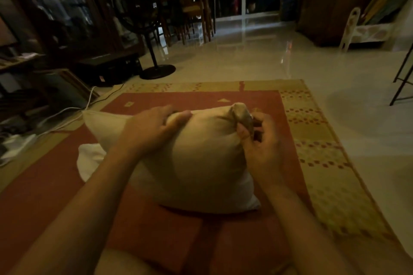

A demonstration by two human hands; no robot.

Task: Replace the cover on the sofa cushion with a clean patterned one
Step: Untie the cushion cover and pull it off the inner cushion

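A white cloth (89, 158) lies on the mat (55, 196). The left hand (154, 125) grips the plain cushion (201, 163) by its top edge. The right hand (261, 140) pinches its corner, where darker fabric (242, 114) bunches. The patterned cover looks barely started, if at all.

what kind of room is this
Most likely a home living room: a woven floor mat under the cushion, a standing fan, and dining chairs further back.
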